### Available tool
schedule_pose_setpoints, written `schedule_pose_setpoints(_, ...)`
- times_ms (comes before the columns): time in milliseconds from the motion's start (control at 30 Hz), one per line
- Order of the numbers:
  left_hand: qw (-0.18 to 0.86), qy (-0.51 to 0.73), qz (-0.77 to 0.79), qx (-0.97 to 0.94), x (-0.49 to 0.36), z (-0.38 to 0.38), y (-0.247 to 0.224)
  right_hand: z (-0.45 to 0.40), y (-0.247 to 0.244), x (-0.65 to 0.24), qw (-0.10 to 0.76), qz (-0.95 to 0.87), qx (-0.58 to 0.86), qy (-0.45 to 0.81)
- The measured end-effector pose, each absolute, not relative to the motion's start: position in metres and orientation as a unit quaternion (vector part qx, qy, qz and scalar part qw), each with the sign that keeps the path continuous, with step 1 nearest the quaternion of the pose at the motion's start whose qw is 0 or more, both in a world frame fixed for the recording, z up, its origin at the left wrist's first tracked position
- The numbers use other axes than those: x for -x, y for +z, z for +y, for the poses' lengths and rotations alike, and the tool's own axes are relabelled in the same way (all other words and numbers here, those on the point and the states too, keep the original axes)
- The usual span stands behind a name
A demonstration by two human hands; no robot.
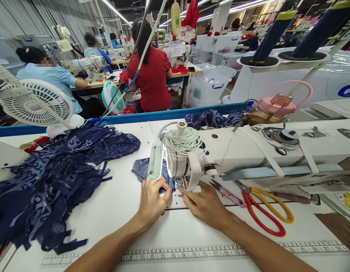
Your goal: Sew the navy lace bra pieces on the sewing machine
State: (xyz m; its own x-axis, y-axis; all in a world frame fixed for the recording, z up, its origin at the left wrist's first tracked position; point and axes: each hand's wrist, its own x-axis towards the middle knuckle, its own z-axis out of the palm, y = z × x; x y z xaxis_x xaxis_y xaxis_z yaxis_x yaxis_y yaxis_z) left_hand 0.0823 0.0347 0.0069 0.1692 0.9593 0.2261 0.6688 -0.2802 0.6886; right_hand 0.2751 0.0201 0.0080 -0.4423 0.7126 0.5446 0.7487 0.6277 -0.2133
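A piece of navy patterned fabric [141, 169] lies at the needle end of a white sewing machine [237, 151], partly hidden behind a pale green guard plate [155, 162]. My left hand [154, 198] pinches the near edge of this fabric, thumb against fingers, just left of the presser foot [178, 181]. Close to the foot on its right side is my right hand [205, 204], fingers bent and reaching toward the needle area. Its fingertips are partly covered by the machine head, so I cannot tell whether they grip anything.
A heap of navy fabric pieces [64, 177] covers the table's left. Thread snips [228, 192] and red-and-orange scissors [262, 207] lie right of my right hand. A printed ruler [175, 255] runs along the front. A white fan [36, 102] stands back left; co-workers sit beyond.
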Motion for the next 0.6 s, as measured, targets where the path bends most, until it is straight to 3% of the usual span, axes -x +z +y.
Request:
schedule_pose_setpoints(467,0.188,0.338,0.552,-0.738,-0.0853,0.0333,0.0025,0.0204,0.0053,-0.2736,0.247,-0.872,0.421,-0.04)
schedule_pose_setpoints(600,0.131,0.316,0.536,-0.771,-0.0813,0.0321,0.0054,0.0207,0.0073,-0.2724,0.227,-0.869,0.439,-0.03)
